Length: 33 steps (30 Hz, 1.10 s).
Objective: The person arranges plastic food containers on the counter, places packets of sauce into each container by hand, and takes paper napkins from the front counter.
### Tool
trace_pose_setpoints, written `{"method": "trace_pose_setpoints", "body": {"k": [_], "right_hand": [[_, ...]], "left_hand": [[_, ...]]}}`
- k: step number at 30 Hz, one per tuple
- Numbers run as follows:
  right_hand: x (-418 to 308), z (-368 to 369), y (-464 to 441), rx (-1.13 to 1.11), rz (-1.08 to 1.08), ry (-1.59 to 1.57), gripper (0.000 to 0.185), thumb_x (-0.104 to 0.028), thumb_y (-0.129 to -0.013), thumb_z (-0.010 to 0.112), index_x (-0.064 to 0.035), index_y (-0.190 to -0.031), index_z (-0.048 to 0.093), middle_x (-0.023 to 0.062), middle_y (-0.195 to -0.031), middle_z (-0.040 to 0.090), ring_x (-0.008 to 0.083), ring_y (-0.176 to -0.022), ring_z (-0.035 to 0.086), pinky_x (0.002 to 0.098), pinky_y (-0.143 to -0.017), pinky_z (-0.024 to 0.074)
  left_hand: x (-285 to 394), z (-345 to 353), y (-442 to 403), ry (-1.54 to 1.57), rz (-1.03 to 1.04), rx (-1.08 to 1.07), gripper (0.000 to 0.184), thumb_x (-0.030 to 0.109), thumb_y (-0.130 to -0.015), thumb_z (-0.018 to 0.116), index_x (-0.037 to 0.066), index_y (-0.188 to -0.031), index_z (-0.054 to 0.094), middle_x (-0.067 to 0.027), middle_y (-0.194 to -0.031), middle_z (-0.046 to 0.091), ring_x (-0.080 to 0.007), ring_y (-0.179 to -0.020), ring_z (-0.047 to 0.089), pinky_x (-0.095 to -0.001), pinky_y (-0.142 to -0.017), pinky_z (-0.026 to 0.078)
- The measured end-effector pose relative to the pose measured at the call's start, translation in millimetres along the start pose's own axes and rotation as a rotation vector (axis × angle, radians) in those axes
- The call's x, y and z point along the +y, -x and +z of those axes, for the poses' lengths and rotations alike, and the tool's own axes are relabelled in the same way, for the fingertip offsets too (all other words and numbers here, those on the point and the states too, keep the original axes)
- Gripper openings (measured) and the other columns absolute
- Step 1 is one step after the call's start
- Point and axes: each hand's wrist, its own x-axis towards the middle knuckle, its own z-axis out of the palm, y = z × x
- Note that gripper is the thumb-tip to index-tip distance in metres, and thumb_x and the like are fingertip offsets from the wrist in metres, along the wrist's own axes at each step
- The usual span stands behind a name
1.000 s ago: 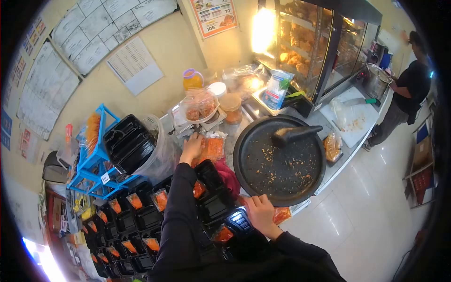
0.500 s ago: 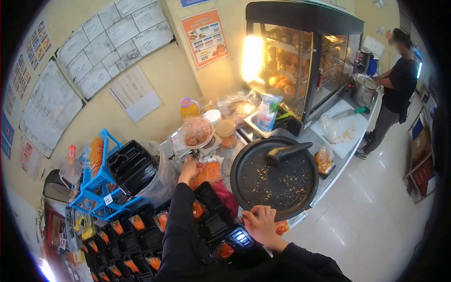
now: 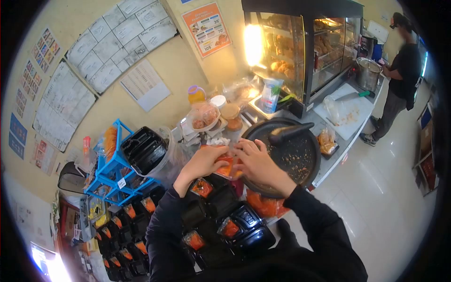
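Both of my hands meet over a clear bag of orange-red food (image 3: 226,165) beside the stone mortar. My left hand (image 3: 206,163) has its fingers curled on the bag's left part. From the right, my right hand (image 3: 257,162) reaches over the bag's other side with bent fingers. Below them stand black trays (image 3: 221,199), some holding small orange-red packets (image 3: 202,187). Another bag of orange-red food (image 3: 263,204) lies under my right forearm. The wide dark mortar (image 3: 300,162) holds a pestle (image 3: 291,133) and crumbs.
A blue rack (image 3: 105,167) and stacked black trays (image 3: 143,150) are at the left. Behind are a bowl of meat (image 3: 203,117) and jars (image 3: 230,112). A lit food cabinet (image 3: 282,56), a cutting board (image 3: 350,113) and a person (image 3: 401,75) beside a pot (image 3: 368,74) are at the right.
My right hand has moved up from the mortar's lower edge to the bag beside my left hand. My left hand has shifted right and down. More of the trays near me shows.
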Motion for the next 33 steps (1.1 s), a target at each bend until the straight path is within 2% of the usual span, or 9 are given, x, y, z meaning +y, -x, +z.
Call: {"method": "trace_pose_setpoints", "body": {"k": [3,6,10,13,20,22,25,29,33], "right_hand": [[2,-38,21,-0.435,0.035,-0.234,0.02,-0.023,-0.087,0.063,-0.009,-0.101,0.06,0.0068,-0.096,0.057,0.025,-0.102,0.056,0.0426,-0.095,0.0358],[-13,-64,57,-0.425,0.07,-0.333,0.009,-0.019,-0.088,0.061,-0.0097,-0.09,0.059,0.0074,-0.082,0.056,0.0284,-0.081,0.06,0.0394,-0.075,0.0461],[-24,-104,110,-0.439,0.192,-0.37,0.007,-0.013,-0.088,0.058,-0.0068,-0.087,0.058,0.0106,-0.079,0.055,0.0321,-0.074,0.059,0.0401,-0.061,0.047],[-31,-118,159,-0.366,0.356,-0.541,0.01,-0.011,-0.09,0.056,-0.0027,-0.085,0.055,0.0124,-0.078,0.055,0.0335,-0.072,0.057,0.0388,-0.062,0.0454],[-43,-126,252,-0.249,0.876,-0.769,0.019,-0.014,-0.097,0.054,-0.0007,-0.084,0.057,0.0079,-0.071,0.053,0.0158,-0.065,0.054,0.0324,-0.061,0.0435],[-48,-140,252,-0.229,0.881,-0.787,0.02,-0.017,-0.097,0.056,-0.0009,-0.085,0.059,0.006,-0.069,0.053,0.0112,-0.065,0.052,0.0311,-0.061,0.0432],[-48,-166,240,-0.527,1.119,-1.143,0.025,-0.024,-0.095,0.062,-0.0006,-0.085,0.06,0.0037,-0.068,0.054,0.0112,-0.062,0.049,0.0288,-0.06,0.0423],[-39,-157,249,-0.931,0.686,-1.087,0.031,-0.031,-0.091,0.066,0.0,-0.094,0.066,0.0008,-0.066,0.052,0.012,-0.061,0.049,0.0289,-0.058,0.0405],[-35,-141,280,-0.817,0.762,-1.168,0.032,-0.031,-0.091,0.067,-0.0001,-0.098,0.069,-0.0007,-0.068,0.051,0.0116,-0.065,0.049,0.0291,-0.06,0.0396]], "left_hand": [[37,4,5,0.182,-0.047,-0.17,0.024,0.025,-0.084,0.067,0.009,-0.099,0.058,-0.0142,-0.08,0.063,-0.0355,-0.078,0.063,-0.0436,-0.066,0.047],[71,36,9,0.123,0.032,-0.324,0.021,0.027,-0.087,0.066,0.01,-0.097,0.06,-0.0129,-0.078,0.063,-0.0335,-0.074,0.063,-0.0393,-0.064,0.048],[105,106,17,0.246,0.206,-0.177,0.015,0.025,-0.091,0.061,0.011,-0.087,0.064,-0.0104,-0.072,0.061,-0.0311,-0.07,0.063,-0.0394,-0.06,0.047],[136,151,23,0.234,0.362,-0.002,0.011,0.022,-0.09,0.062,0.011,-0.087,0.064,-0.0088,-0.07,0.06,-0.0289,-0.067,0.063,-0.0381,-0.058,0.047],[179,217,27,0.397,0.364,0.185,0.012,0.021,-0.087,0.066,0.009,-0.088,0.068,-0.0064,-0.074,0.066,-0.0257,-0.061,0.063,-0.0331,-0.053,0.047],[184,215,25,0.495,0.23,0.014,0.017,0.023,-0.086,0.069,0.006,-0.086,0.069,-0.0062,-0.073,0.066,-0.0241,-0.06,0.063,-0.0318,-0.052,0.047],[178,213,11,0.634,0.219,-0.324,0.024,0.027,-0.083,0.073,0.004,-0.085,0.069,-0.0061,-0.071,0.066,-0.0207,-0.058,0.063,-0.0301,-0.052,0.046],[185,221,6,0.966,0.131,-1.018,0.028,0.033,-0.08,0.076,0.006,-0.086,0.069,-0.0058,-0.066,0.065,-0.017,-0.057,0.062,-0.0298,-0.054,0.044],[188,229,28,0.717,0.244,-0.606,0.023,0.029,-0.085,0.072,0.005,-0.085,0.071,-0.0096,-0.063,0.062,-0.0222,-0.053,0.058,-0.0326,-0.053,0.042]]}}
